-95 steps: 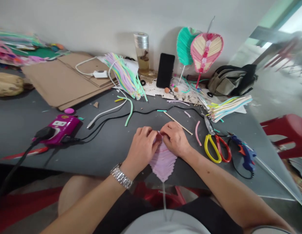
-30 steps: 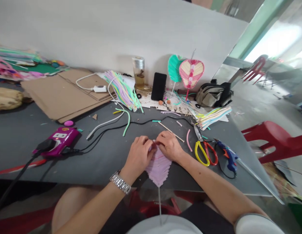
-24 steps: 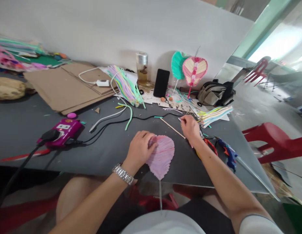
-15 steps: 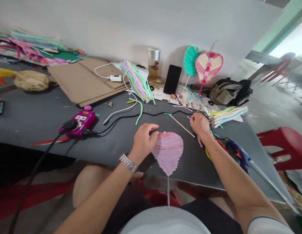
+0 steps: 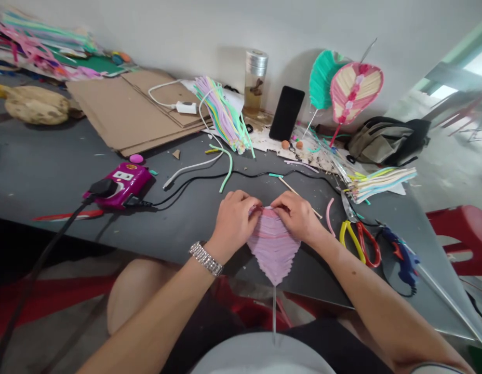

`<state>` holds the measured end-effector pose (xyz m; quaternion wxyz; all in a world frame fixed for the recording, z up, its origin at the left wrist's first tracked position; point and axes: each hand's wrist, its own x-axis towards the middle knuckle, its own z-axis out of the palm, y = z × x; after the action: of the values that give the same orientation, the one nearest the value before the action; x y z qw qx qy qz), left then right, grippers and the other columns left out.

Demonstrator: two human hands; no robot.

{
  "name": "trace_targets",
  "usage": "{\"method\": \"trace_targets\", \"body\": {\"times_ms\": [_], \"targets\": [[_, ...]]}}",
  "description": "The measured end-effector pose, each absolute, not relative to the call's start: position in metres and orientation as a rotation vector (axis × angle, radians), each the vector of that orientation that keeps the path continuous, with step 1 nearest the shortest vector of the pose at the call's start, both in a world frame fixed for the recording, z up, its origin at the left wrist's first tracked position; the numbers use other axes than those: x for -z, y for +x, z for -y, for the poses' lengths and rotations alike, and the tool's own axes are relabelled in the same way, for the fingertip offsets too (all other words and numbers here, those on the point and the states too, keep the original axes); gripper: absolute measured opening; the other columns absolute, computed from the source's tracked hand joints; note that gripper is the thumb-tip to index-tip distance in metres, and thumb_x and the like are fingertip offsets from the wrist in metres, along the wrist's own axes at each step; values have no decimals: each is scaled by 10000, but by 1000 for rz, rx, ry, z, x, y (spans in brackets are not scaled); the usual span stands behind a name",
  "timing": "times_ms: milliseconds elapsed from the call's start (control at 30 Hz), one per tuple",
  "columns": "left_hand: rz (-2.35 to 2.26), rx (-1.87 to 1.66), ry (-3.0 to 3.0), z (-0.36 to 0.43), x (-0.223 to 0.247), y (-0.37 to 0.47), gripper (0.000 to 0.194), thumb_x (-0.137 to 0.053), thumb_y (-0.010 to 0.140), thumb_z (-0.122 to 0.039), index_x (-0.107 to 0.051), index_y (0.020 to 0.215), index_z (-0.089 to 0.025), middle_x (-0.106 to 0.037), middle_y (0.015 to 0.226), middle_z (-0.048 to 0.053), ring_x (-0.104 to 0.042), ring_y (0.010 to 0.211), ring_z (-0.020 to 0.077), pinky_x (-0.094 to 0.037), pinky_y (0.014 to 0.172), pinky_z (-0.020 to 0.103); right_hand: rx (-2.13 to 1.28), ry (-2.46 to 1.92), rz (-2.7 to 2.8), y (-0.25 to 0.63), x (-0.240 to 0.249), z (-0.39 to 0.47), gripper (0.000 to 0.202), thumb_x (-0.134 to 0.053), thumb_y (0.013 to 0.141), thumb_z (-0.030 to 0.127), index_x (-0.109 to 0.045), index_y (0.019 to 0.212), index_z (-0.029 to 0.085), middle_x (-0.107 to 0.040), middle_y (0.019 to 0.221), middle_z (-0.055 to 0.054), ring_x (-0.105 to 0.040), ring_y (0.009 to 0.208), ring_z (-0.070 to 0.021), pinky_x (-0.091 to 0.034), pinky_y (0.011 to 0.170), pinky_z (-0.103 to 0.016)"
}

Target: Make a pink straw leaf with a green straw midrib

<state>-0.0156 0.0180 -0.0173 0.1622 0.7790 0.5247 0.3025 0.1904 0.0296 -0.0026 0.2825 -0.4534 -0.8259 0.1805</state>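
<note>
A pink and lilac fan (image 5: 272,254), shaped like a leaf and made of fuzzy pipe cleaners, lies at the table's near edge with its thin stem toward me. My left hand (image 5: 236,218) pinches the upper left of its wide edge. At the upper right of that edge, my right hand (image 5: 297,214) is closed too, thumb and finger pinching. The fingertips hide part of the edge. Right of my right hand lie a loose pink pipe cleaner (image 5: 330,215), scissors (image 5: 348,208) with yellow and red handles, and a blue glue gun (image 5: 401,255).
A purple power adapter (image 5: 126,183) with black cables sits at left. Behind are cardboard sheets (image 5: 104,117), a pipe cleaner bundle (image 5: 225,117), a bottle (image 5: 255,83), a propped phone (image 5: 286,114) and a finished pink and cream fan (image 5: 356,93). More pipe cleaners (image 5: 385,184) lie at right.
My right hand has come left from beside the tools to the fan's top edge, uncovering the scissors. My left hand stays at the fan, fingers now closer together. The view has shifted slightly.
</note>
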Motion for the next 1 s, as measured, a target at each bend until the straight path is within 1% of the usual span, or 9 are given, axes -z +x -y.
{"method": "trace_targets", "body": {"times_ms": [100, 167, 267, 367, 500, 767, 1000], "targets": [[-1503, -843, 2224, -17, 16, -15, 160, -612, 936, -219, -757, 1004, -215, -653, 984, 83, -566, 924, 248, -466, 846, 403, -436, -1181, 2268, 192, 3, -31, 172, -526, 936, 127, -680, 891, 189, -685, 884, -62, -626, 878, -205, -469, 817, -330], [-1505, -802, 2235, -17, 14, -14, 175, -603, 935, -193, -763, 1000, -218, -648, 992, 84, -556, 926, 247, -458, 844, 394, -388, -1152, 2309, 193, 3, -31, 198, -511, 953, 129, -685, 878, 186, -668, 862, -63, -608, 854, -200, -458, 790, -320], [-1501, -746, 2250, -16, 12, -13, 207, -585, 937, -171, -775, 1003, -222, -636, 1005, 89, -544, 931, 248, -454, 848, 390, -302, -1129, 2378, 192, 3, -29, 240, -489, 959, 111, -689, 848, 186, -642, 851, -65, -576, 821, -193, -432, 752, -309], [-1503, -716, 2268, -16, 11, -12, 245, -565, 945, -164, -780, 1036, -237, -624, 998, 88, -534, 925, 251, -451, 846, 391, -234, -1111, 2454, 192, 4, -30, 254, -481, 955, 96, -688, 839, 187, -634, 869, -72, -557, 832, -197, -415, 754, -312], [-1516, -693, 2327, -16, 13, -10, 274, -533, 960, -165, -789, 1008, -250, -615, 998, 94, -524, 931, 259, -438, 833, 395, -204, -1059, 2547, 194, 1, -37, 276, -465, 913, 40, -693, 848, 182, -627, 867, -72, -548, 824, -198, -398, 747, -310], [-1514, -612, 2458, -12, 9, -9, 313, -500, 988, -171, -793, 979, -280, -612, 1019, 96, -519, 915, 260, -397, 752, 385, -408, -1135, 2466, 199, -2, -42, 233, -489, 845, 7, -662, 838, 163, -631, 842, -60, -565, 819, -181, -391, 757, -288], [-1525, -582, 2521, -11, 9, -8, 297, -500, 986, -161, -775, 958, -269, -613, 995, 94, -508, 887, 262, -375, 719, 387, -180, -1057, 2716, 195, -7, -48, 258, -463, 774, -18, -638, 768, 172, -593, 815, -64, -474, 764, -188, -313, 707, -309]]}}
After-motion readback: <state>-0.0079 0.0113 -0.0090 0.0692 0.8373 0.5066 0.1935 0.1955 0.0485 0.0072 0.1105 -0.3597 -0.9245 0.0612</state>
